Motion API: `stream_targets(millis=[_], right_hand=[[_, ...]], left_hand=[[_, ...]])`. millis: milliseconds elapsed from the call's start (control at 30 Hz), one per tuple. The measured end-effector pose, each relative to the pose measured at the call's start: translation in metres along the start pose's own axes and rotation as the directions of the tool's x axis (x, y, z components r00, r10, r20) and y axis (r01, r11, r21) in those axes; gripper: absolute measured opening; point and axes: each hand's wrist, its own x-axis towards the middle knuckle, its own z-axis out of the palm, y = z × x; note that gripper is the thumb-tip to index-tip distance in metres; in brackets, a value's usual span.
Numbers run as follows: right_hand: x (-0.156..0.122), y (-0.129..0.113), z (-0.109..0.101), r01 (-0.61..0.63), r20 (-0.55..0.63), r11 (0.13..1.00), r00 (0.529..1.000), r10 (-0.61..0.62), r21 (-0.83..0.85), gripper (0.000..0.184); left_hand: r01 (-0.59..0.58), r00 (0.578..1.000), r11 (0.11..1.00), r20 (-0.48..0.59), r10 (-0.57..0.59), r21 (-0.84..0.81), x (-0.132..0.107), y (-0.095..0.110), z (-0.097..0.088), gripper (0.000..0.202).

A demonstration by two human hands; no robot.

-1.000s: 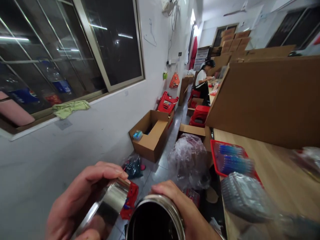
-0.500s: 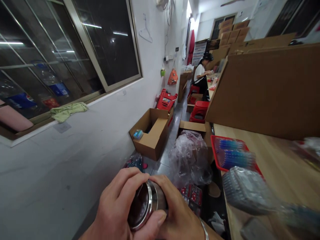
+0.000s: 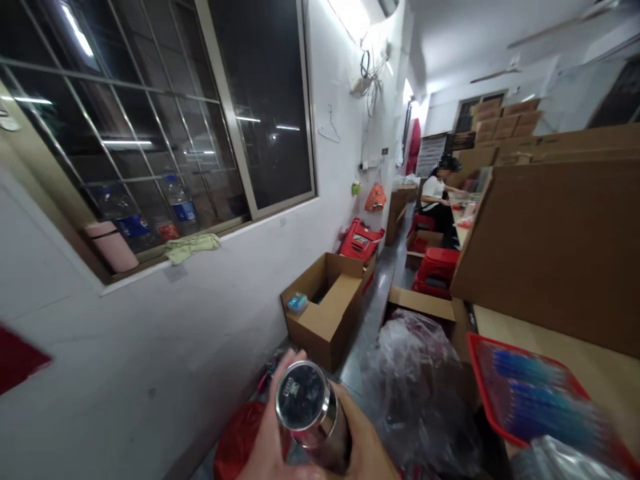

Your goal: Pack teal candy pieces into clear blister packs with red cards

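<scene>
A dark thermos flask with a shiny metal rim (image 3: 303,400) stands tilted between my two hands at the bottom middle. Its round, dark cap faces up and carries a small pale mark. My left hand (image 3: 270,437) curves round the flask's left side, fingertips showing behind the cap. My right hand (image 3: 367,437) wraps the body on the right, below the metal rim. The flask's lower end is cut off by the picture's edge.
An open cardboard box (image 3: 320,320) stands by the wall. To its right lies clear plastic wrapping (image 3: 420,380). A red tray (image 3: 493,407) with blue items rests on the table. On the windowsill are a pink bottle (image 3: 113,247) and a cloth (image 3: 193,247). A person (image 3: 437,190) sits farther back.
My view has turned left and up. The left hand has shifted off the cap's top to the flask's side, so the cap now shows. Both hands still hold the flask.
</scene>
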Motion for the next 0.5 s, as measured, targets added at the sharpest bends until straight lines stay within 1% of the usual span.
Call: stream_targets(millis=[67,133,200,233,300,367,433,467,500], right_hand=[[0.008,0.002,0.002,0.024,-0.020,0.997,0.999,-0.025,-0.069,0.076],[0.020,0.000,0.006,0.031,-0.008,0.992,0.999,-0.033,-0.122,0.078],[0.034,-0.003,0.010,0.041,0.045,0.987,0.998,-0.035,-0.155,0.086],[0.042,-0.002,0.010,0.047,0.076,0.984,0.996,-0.034,-0.169,0.089],[0.058,0.006,0.007,0.058,0.121,0.980,0.992,-0.035,-0.190,0.091],[0.071,0.027,-0.003,0.067,0.139,0.980,0.989,-0.041,-0.188,0.084],[0.080,0.060,-0.018,0.040,0.111,0.982,0.994,-0.020,-0.184,0.069],[0.082,0.080,-0.026,-0.015,0.069,0.981,0.997,0.028,-0.192,0.058],[0.082,0.100,-0.034,-0.101,0.016,0.975,0.994,0.106,-0.198,0.051]], left_hand=[[0.115,0.992,0.993,-0.053,-0.117,-0.038,-0.008,-0.018,0.011,0.098],[0.163,0.977,0.985,-0.132,-0.170,-0.061,-0.010,-0.030,0.018,0.081],[0.188,0.953,0.979,-0.226,-0.200,-0.075,-0.001,-0.035,0.013,0.070],[0.201,0.938,0.977,-0.273,-0.212,-0.070,0.008,-0.036,0.006,0.065],[0.213,0.922,0.977,-0.326,-0.208,-0.020,0.036,-0.032,-0.018,0.056],[0.192,0.921,0.979,-0.357,-0.156,0.068,0.079,-0.023,-0.054,0.045],[0.115,0.910,0.976,-0.413,-0.029,0.185,0.137,-0.009,-0.099,0.041],[0.069,0.906,0.966,-0.420,0.044,0.251,0.171,0.000,-0.122,0.042],[0.026,0.886,0.948,-0.447,0.125,0.317,0.208,0.008,-0.146,0.043]])
